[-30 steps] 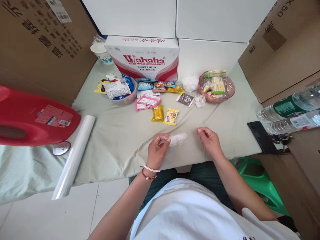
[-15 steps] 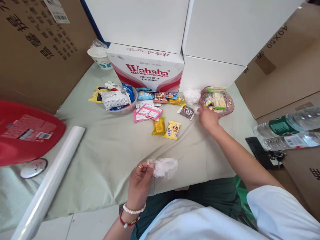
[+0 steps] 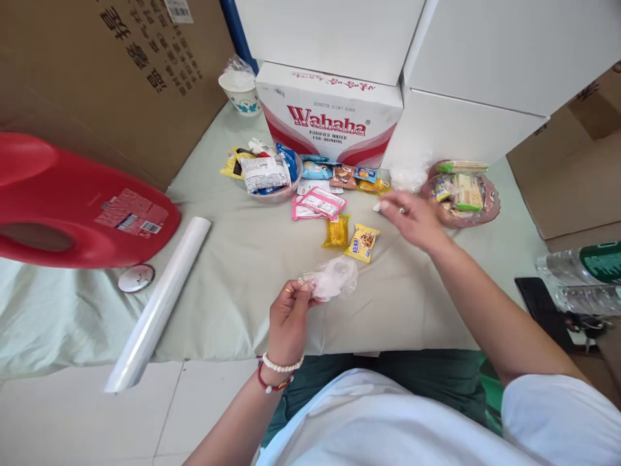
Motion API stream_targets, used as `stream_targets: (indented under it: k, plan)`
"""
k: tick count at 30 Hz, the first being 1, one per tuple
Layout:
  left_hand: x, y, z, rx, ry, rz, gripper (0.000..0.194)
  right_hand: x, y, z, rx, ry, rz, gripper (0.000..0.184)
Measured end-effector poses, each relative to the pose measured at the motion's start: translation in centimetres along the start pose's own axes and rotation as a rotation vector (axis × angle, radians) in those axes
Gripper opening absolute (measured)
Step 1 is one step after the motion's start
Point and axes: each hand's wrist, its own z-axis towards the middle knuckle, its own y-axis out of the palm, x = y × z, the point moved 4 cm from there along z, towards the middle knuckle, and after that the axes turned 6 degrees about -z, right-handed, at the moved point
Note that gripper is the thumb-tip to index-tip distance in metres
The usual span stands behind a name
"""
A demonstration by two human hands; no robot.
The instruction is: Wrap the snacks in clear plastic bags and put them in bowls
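My left hand [image 3: 291, 307] pinches a crumpled clear plastic bag [image 3: 332, 279] above the front of the cloth. My right hand [image 3: 412, 219] is over a small dark snack packet [image 3: 400, 209], its fingers closed about it and hiding most of it. Left of that hand lie a yellow cookie packet [image 3: 363, 243] and a yellow-wrapped snack [image 3: 336, 232]. Pink-edged white packets [image 3: 323, 202] lie behind them. A plastic bowl [image 3: 284, 193] of wrapped snacks stands at the left, and a pinkish clear bowl [image 3: 491, 210] of snacks at the right.
A Wahaha water carton [image 3: 330, 120] and white boxes stand behind the snacks. More crumpled clear plastic [image 3: 410, 175] lies near the right bowl. A paper cup [image 3: 241, 97], a red jug [image 3: 82, 200] and a film roll [image 3: 160, 304] are on the left; bottles [image 3: 589, 264] and a phone [image 3: 541, 310] on the right.
My right hand has moved left from beside the right bowl onto the dark packet. My left hand has brought the plastic bag nearer the yellow packets. The view has shifted.
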Motion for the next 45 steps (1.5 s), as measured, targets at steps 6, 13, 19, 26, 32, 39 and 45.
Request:
stream_targets:
  k: [6, 13, 19, 26, 32, 39, 45]
  plan:
    - [-0.4, 2.1, -0.3, -0.169, 0.066, 0.136, 0.034, -3.2, 6.5, -9.1, -0.428, 0.070, 0.577, 0.045]
    - [-0.7, 1.3, -0.7, -0.042, 0.000, 0.253, 0.046, 0.0, 6.9, -13.9, -0.014, 0.371, 0.683, 0.042]
    - [-2.2, 5.5, -2.6, -0.184, -0.266, 0.149, 0.054, -1.9, 5.6, -16.4, 0.166, 0.171, 0.381, 0.027]
    - [-2.7, 6.9, -1.2, -0.171, -0.260, 0.030, 0.044, 0.3, 5.7, -18.7, 0.136, 0.348, 0.574, 0.022]
    - [-3.6, 7.9, -2.6, -0.225, -0.393, 0.074, 0.053, 2.3, 4.9, -20.3, 0.174, 0.463, 0.698, 0.021]
    - [-4.6, 8.1, -1.7, -0.185, -0.336, 0.025, 0.051, 1.7, 5.1, -20.2, 0.128, 0.420, 0.690, 0.026]
    - [-4.6, 5.6, -1.5, -0.136, -0.323, -0.051, 0.050, 4.4, 4.5, -21.3, 0.099, 0.617, 0.782, 0.034]
